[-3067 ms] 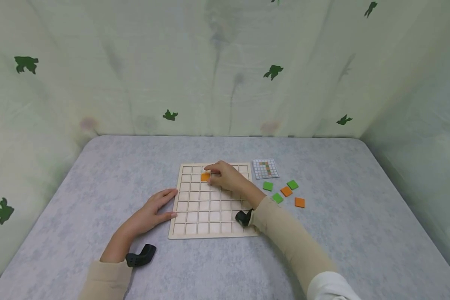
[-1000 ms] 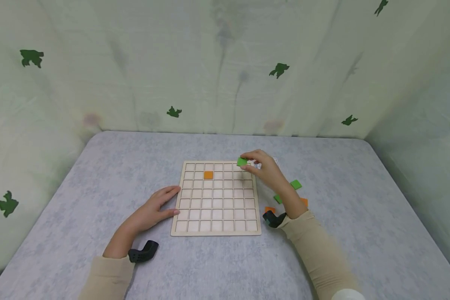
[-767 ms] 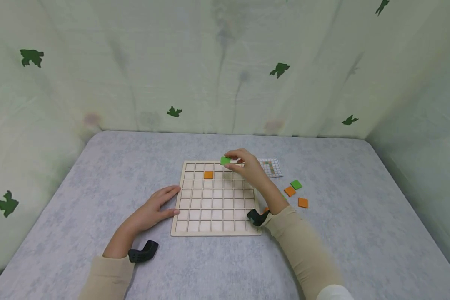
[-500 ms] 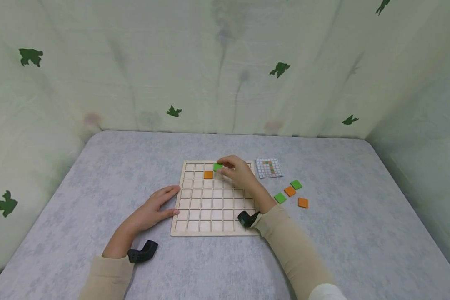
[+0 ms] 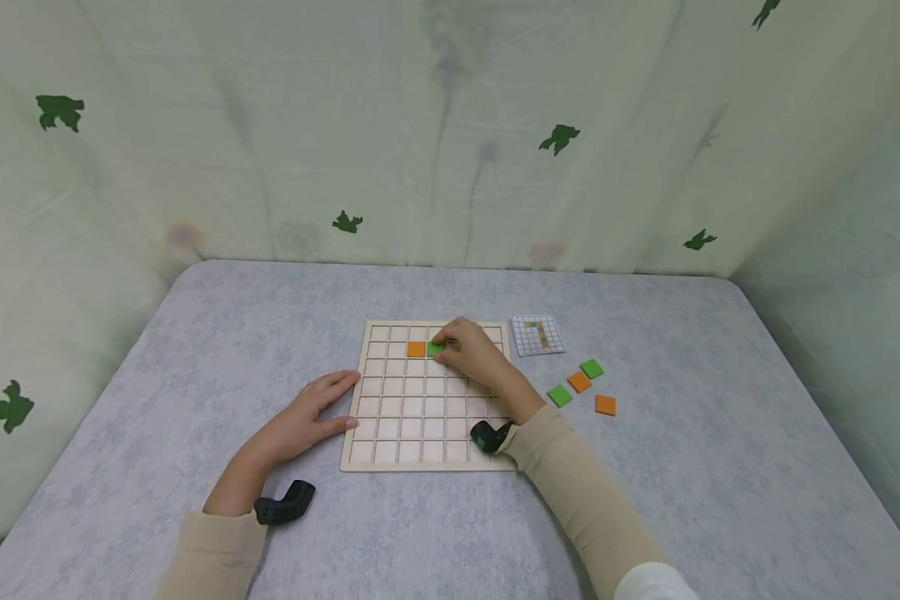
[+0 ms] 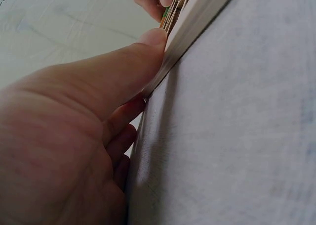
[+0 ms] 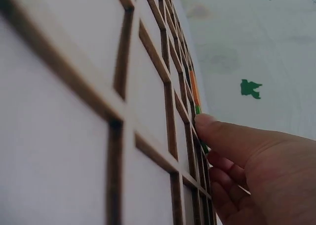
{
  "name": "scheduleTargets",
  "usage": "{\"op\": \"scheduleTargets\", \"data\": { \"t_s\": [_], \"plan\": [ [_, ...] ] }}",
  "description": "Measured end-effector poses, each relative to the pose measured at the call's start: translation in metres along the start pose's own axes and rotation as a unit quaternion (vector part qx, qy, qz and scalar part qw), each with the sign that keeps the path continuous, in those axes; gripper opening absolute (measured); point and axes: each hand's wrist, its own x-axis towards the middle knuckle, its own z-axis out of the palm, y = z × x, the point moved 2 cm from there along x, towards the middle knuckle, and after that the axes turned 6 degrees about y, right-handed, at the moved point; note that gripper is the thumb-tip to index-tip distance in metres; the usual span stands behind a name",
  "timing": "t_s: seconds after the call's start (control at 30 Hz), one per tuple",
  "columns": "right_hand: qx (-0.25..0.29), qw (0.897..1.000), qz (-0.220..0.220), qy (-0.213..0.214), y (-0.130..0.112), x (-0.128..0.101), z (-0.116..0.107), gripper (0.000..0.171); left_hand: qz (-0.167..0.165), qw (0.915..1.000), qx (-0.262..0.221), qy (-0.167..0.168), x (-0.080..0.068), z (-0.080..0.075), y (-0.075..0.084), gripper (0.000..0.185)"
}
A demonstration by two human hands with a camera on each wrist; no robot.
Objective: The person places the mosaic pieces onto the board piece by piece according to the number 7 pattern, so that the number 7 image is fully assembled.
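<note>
My left hand rests by the left edge of the wooden grid board, its thumb and forefinger touching the rim. My right hand is over the board's second row from the back and pinches a green square tile at its cell. Just left of that tile lies an orange tile, flat in its cell. In the right wrist view, the right thumb lies against the green tile, with the orange tile beside it. The fingers partly cover the green tile.
A small card printed with a coloured grid pattern lies right of the board. Nearer me are two loose green tiles and two loose orange tiles. The grey table ends at a pale curtain.
My right hand brought a green tile leftward from beyond the board's right side, then down into the cell right of the orange tile, which it placed earlier. The left hand stayed at the board's edge.
</note>
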Motion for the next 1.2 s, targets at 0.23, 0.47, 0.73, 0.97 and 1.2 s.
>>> {"op": "scheduleTargets", "data": {
  "t_s": [0.23, 0.47, 0.73, 0.97, 1.2],
  "plan": [
    [0.051, 0.998, 0.034, -0.002, -0.003, -0.006, -0.012, 0.042, 0.001, 1.0000, 0.000, 0.000, -0.001, 0.001, -0.002, 0.070],
    [0.053, 0.998, -0.015, 0.042, -0.011, -0.022, -0.050, 0.049, 0.000, 1.0000, 0.002, 0.000, 0.000, 0.000, -0.001, 0.070],
    [0.012, 0.997, -0.042, 0.064, -0.004, -0.063, -0.091, 0.049, 0.002, 1.0000, 0.003, 0.001, -0.001, 0.000, -0.001, 0.070],
    [0.006, 0.999, -0.024, 0.033, 0.018, -0.104, -0.097, 0.050, 0.000, 1.0000, 0.003, 0.003, -0.001, 0.000, -0.002, 0.070],
    [-0.005, 0.999, -0.048, -0.014, 0.032, -0.133, -0.088, 0.050, 0.001, 1.0000, -0.006, -0.001, -0.002, 0.001, -0.003, 0.071]
  ]
}}
